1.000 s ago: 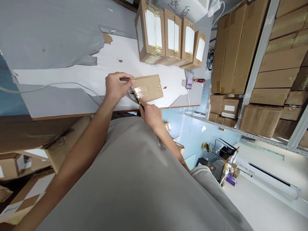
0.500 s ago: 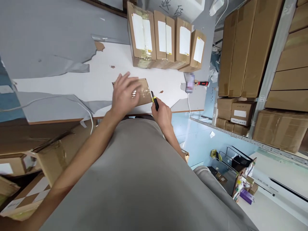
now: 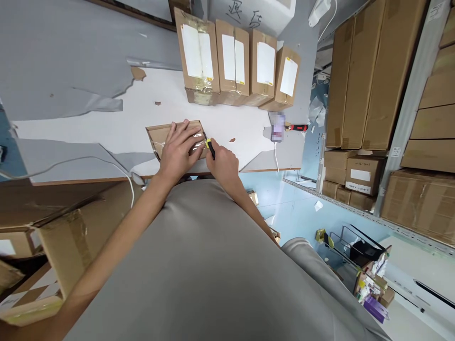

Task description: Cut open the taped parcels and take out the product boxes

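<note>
A small flat cardboard box (image 3: pixel 160 133), shiny with clear tape, lies near the table's front edge. My left hand (image 3: pixel 179 150) rests on top of it with fingers stretched out, covering its middle. In my right hand (image 3: pixel 223 163) is a yellow and black utility knife (image 3: pixel 211 148). Its blade end meets the right edge of the box; whether the blade is in the cardboard or tape I cannot tell.
Several taped cartons with white labels (image 3: pixel 232 59) stand behind on the worn table (image 3: pixel 241 123). To their right lie a blurred-out item with a cable (image 3: pixel 277 128) and a red-black handle (image 3: pixel 298 127). Shelved boxes (image 3: pixel 366 85) fill the right; an open carton (image 3: pixel 71 237) is lower left.
My left hand has come down onto the box, which shows more of its left side now. The knife in my right hand has moved left against the box's right edge.
</note>
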Action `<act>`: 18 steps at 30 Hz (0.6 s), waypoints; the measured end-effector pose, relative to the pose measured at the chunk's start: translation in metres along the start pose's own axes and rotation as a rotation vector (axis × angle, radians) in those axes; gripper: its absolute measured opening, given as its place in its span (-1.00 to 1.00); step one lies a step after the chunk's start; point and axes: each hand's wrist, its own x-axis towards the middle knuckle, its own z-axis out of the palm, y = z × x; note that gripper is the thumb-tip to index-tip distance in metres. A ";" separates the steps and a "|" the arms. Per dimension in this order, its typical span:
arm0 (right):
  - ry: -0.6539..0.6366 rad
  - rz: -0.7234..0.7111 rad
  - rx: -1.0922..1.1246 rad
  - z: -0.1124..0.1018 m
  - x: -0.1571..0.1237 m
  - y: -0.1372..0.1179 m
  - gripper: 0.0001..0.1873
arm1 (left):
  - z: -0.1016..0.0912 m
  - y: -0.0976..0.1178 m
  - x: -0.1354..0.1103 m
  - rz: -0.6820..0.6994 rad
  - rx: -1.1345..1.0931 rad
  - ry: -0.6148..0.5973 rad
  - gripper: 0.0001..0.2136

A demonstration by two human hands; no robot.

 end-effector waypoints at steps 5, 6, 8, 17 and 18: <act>-0.013 0.044 -0.068 -0.004 -0.004 -0.016 -0.49 | 0.001 -0.002 -0.001 0.009 0.025 0.009 -0.78; -0.015 0.054 -0.086 -0.005 -0.005 -0.020 -0.50 | 0.002 -0.006 -0.001 0.026 0.037 0.012 -0.78; -0.026 0.072 -0.132 -0.008 -0.010 -0.027 -0.52 | 0.005 -0.016 0.000 0.075 0.058 0.023 -0.77; -0.138 0.147 -0.256 -0.019 -0.031 -0.034 -0.59 | 0.016 -0.042 -0.003 0.215 0.087 0.015 -0.73; -0.141 0.155 -0.255 -0.020 -0.032 -0.034 -0.60 | 0.016 -0.043 -0.003 0.217 0.089 0.011 -0.72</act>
